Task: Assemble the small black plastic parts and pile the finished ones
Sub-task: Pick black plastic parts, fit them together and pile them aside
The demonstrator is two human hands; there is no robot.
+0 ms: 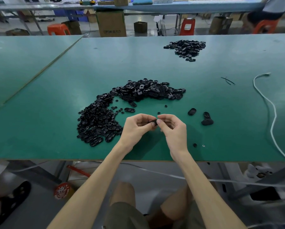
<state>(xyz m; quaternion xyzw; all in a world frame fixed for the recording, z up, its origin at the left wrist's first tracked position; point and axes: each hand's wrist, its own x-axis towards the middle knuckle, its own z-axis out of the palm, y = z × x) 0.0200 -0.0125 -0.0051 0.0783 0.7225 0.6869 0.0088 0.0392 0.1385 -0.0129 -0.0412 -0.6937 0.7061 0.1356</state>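
My left hand and my right hand meet above the green table, both pinching one small black plastic part between their fingertips. A big curved heap of loose black parts lies just beyond and left of my hands. Two single oval parts rest to the right of my hands. A smaller heap of black parts sits far back on the right. Most of the held part is hidden by my fingers.
A white cable snakes down the table's right side. A tiny black piece and a small ring lie near the front edge. Thin dark strips lie right of centre. Boxes and orange stools stand beyond the table.
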